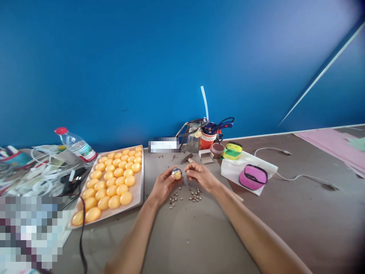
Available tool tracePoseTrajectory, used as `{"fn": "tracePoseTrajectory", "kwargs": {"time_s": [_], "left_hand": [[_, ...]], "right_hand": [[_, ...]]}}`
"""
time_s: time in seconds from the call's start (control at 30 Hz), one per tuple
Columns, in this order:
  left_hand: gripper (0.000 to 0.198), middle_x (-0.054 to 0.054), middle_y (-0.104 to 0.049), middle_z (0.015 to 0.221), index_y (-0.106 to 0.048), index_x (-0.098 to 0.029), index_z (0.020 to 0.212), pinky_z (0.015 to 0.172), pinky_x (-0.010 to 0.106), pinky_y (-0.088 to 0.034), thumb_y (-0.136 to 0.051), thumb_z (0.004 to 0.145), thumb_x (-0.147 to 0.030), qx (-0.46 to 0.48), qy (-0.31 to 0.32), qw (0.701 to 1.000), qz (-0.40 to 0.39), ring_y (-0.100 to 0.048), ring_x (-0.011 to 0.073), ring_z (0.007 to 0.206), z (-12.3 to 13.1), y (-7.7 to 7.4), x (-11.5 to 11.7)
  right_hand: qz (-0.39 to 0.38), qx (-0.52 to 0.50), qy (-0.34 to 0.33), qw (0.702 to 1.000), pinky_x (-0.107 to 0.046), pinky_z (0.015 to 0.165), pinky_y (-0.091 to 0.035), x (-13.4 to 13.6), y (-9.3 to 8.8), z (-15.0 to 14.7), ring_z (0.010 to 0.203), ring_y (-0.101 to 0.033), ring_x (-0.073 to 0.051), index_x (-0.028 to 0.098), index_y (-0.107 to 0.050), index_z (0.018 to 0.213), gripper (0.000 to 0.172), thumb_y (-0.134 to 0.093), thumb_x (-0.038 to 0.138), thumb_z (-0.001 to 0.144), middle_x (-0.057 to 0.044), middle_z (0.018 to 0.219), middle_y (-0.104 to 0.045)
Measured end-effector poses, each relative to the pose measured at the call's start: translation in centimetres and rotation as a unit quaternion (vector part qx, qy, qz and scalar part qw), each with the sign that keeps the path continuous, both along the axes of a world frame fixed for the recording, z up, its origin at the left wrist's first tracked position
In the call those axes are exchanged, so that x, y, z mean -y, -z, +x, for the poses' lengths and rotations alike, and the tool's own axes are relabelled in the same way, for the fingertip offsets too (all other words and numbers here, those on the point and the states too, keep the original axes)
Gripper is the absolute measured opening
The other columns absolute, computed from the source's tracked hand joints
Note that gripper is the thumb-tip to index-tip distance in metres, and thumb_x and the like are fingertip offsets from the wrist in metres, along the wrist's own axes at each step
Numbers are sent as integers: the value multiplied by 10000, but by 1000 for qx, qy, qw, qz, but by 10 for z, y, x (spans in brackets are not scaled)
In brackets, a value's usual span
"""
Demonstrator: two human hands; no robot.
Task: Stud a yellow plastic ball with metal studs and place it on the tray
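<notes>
My left hand [164, 185] is closed around a small ball [178, 174], pale yellow on its lower side and shiny silver and dark on top. Just to its right, the thumb and fingers of my right hand [201, 176] are pinched together; whatever they hold is hidden or too small to make out. Beneath both hands lie loose glossy beads or stones in two clusters, the left beads [172, 199] and the right beads [195, 195]. A hammer [186, 158] rests on the table just beyond my fingers.
At left stands a tray [142, 190] of orange-yellow balls, near a tipped plastic bottle [80, 146] and tangled cables. Behind are a glass jar [194, 142], a red cup [207, 141] and a small white box [205, 156]. A pink pouch [253, 177] and white cable [302, 176] lie right.
</notes>
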State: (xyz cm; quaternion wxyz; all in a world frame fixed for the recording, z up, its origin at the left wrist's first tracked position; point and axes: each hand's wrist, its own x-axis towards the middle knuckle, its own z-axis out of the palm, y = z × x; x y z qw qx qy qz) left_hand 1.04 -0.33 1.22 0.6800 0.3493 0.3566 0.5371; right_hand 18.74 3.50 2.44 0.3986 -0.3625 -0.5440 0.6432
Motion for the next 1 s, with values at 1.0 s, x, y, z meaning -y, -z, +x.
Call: {"fn": "tracePoseTrajectory", "kwargs": {"time_s": [1.0], "left_hand": [[416,65,-682,921,-626,-166,1077,781,324,-472,-732,689,-270,30,-18,999,-27,-655,176,783,-10,-2,-4]], "right_hand": [[173,200,-40,964,-282,674,-425,-6,6,17,665,-576,-143,189,-548,723,90,-469,161,756,-20,737,-630]]}}
